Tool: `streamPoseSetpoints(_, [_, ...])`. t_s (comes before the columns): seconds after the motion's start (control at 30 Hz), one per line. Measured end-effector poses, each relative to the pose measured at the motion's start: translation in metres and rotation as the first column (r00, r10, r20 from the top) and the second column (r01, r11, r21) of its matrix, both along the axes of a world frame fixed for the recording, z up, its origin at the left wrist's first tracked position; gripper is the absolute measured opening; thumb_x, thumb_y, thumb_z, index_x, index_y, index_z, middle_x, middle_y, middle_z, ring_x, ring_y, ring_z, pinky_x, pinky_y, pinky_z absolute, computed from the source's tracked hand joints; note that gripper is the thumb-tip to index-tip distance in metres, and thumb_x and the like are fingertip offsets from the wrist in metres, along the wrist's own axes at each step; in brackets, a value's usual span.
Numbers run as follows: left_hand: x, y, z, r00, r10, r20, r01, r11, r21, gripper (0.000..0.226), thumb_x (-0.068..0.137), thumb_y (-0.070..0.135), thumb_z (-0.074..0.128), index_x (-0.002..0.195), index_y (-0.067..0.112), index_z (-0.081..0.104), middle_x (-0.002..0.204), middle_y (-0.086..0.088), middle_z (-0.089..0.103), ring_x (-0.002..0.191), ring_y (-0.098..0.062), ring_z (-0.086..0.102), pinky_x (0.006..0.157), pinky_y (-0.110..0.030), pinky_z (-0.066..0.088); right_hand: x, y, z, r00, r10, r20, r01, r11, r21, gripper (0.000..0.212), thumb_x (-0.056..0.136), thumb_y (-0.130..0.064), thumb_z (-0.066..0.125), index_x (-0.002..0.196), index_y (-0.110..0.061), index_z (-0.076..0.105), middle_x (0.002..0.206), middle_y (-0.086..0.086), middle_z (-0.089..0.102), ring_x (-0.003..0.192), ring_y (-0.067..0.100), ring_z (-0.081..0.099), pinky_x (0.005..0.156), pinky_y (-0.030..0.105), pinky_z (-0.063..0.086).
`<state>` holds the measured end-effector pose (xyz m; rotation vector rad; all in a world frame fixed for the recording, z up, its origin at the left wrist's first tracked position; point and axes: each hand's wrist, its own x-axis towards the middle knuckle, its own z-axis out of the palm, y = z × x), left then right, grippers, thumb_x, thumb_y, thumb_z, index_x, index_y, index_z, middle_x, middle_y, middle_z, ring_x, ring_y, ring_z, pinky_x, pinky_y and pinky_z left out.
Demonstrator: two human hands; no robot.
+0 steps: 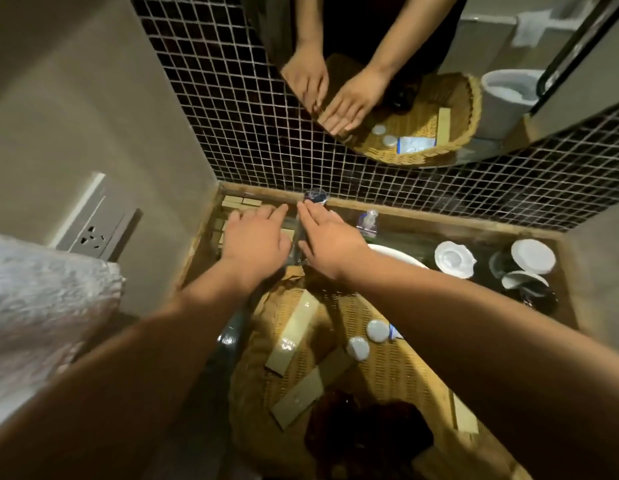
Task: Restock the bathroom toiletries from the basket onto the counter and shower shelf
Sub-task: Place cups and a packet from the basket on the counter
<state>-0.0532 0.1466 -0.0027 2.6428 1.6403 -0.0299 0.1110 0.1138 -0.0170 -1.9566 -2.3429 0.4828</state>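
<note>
Basket (387, 375) of tan packets (294, 336) and white-capped bottles (379, 330), printing too blurred to read, left hand (256, 240) flat over small boxes (237, 201) in counter (439, 217) corner, right hand (330, 237) flat alongside, both grasping nothing

- Left hand (256, 244), just toward 10 o'clock from centre: bare from fingertips to wrist, with broad knuckles.
- Right hand (330, 242), just toward 1 o'clock from centre: bare in the same way.
- Left forearm (128, 358), at 7 o'clock: uncovered right to the frame edge.
- Right forearm (474, 323), at 4 o'clock: uncovered to the frame edge too.
- In the mirror (474, 36) at 12 o'clock, both reflected forearms are bare. A dark garment (353, 19) shows between them, its cut and fabric too dim to tell.
</note>
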Motion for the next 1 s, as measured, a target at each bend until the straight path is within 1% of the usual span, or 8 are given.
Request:
streamPoseSetpoints(0.13, [0.017,-0.059,-0.014,0.984,-0.136,0.116,0.131,0.99,0.044,0.04,0.09,0.035,0.05,0.129,0.027,0.055,0.123,0.003,0.062,0.116,-0.019,0.055,0.104,-0.042,0.037,0.019,-0.056,-0.014,1.0,-0.023,-0.013,0.023,0.999,-0.026,0.07,0.103,-0.033,0.041,0.16,-0.013,0.004,0.168,0.007,0.005,0.152,0.024,0.01,0.121,0.035,0.013])
streamPoseSetpoints(0.23, [0.028,-0.091,-0.036,0.969,-0.215,0.119,0.219,0.976,-0.02,0.038,0.088,0.035,0.051,0.125,0.028,0.055,0.121,0.004,0.061,0.115,-0.019,0.053,0.102,-0.039,0.036,0.035,-0.093,-0.034,0.999,-0.005,0.036,0.007,0.998,-0.066,0.071,0.103,-0.036,0.04,0.16,-0.013,0.003,0.168,0.008,0.004,0.153,0.024,0.008,0.121,0.034,0.009])
streamPoseSetpoints(0.33, [0.039,-0.106,-0.054,0.96,-0.254,0.119,0.272,0.947,-0.173,0.042,0.092,0.04,0.046,0.132,0.029,0.054,0.128,0.003,0.059,0.119,-0.02,0.051,0.103,-0.04,0.036,0.052,-0.121,-0.056,0.995,-0.008,0.104,0.024,0.987,-0.158,0.072,0.103,-0.036,0.038,0.159,-0.011,0.001,0.167,0.011,0.002,0.153,0.025,0.004,0.123,0.036,0.004])
streamPoseSetpoints(0.5, [0.059,-0.109,-0.078,0.917,-0.399,-0.027,0.35,0.833,-0.429,0.051,0.091,0.054,0.048,0.137,0.033,0.052,0.138,0.001,0.054,0.125,-0.021,0.048,0.102,-0.042,0.039,0.073,-0.153,-0.086,0.973,-0.219,0.075,0.231,0.915,-0.33,0.073,0.101,-0.031,0.045,0.16,-0.016,0.003,0.168,0.009,-0.004,0.153,0.025,0.0,0.124,0.039,0.008])
streamPoseSetpoints(0.63, [0.069,-0.114,-0.098,0.875,-0.485,0.009,0.428,0.763,-0.484,0.06,0.086,0.066,0.054,0.135,0.032,0.056,0.125,0.001,0.059,0.115,-0.022,0.054,0.091,-0.038,0.045,0.087,-0.167,-0.108,0.981,-0.153,0.122,0.18,0.95,-0.257,0.071,0.097,-0.024,0.051,0.158,-0.013,0.016,0.166,0.012,0.011,0.152,0.028,0.009,0.122,0.043,0.017])
streamPoseSetpoints(0.73, [0.075,-0.123,-0.108,0.88,-0.465,0.095,0.446,0.742,-0.5,0.056,0.081,0.064,0.063,0.125,0.03,0.063,0.118,0.002,0.055,0.113,-0.02,0.049,0.089,-0.039,0.048,0.094,-0.178,-0.118,0.982,-0.038,0.183,0.082,0.968,-0.237,0.065,0.098,-0.025,0.045,0.157,-0.014,0.02,0.166,0.009,0.014,0.153,0.03,0.002,0.122,0.047,0.003])
streamPoseSetpoints(0.83, [0.081,-0.129,-0.117,0.872,-0.471,0.135,0.471,0.73,-0.496,0.048,0.08,0.054,0.068,0.119,0.026,0.065,0.117,0.002,0.055,0.111,-0.021,0.048,0.087,-0.04,0.049,0.098,-0.19,-0.126,0.985,-0.035,0.168,0.066,0.981,-0.183,0.062,0.1,-0.031,0.042,0.157,-0.017,0.022,0.165,0.003,0.019,0.154,0.028,-0.004,0.119,0.051,-0.01])
streamPoseSetpoints(1.0, [0.08,-0.137,-0.126,0.887,-0.397,0.236,0.462,0.755,-0.466,0.037,0.084,0.044,0.067,0.113,0.021,0.068,0.108,0.002,0.059,0.1,-0.019,0.054,0.078,-0.035,0.046,0.101,-0.201,-0.131,0.989,-0.02,0.144,0.043,0.987,-0.156,0.056,0.1,-0.048,0.042,0.146,-0.016,0.042,0.163,0.006,0.028,0.154,0.028,0.002,0.119,0.051,-0.01])
